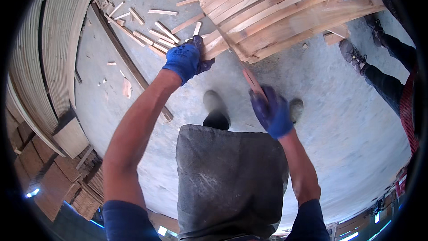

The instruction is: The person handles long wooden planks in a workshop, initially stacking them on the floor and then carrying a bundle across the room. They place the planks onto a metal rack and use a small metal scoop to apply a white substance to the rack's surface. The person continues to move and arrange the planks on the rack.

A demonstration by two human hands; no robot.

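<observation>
We see right grip (271,110) clenched on saw (252,80), left grip (186,59) grasping board end (215,47); offcuts (163,12) lie beyond it, this cut seems unfinished.

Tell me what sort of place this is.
Likely a woodworking workshop: layered planks lie ahead, short wood strips are scattered on the grey floor, and long boards are stacked at the left.

Wood strips (167,31) on grey floor (330,111)
</observation>
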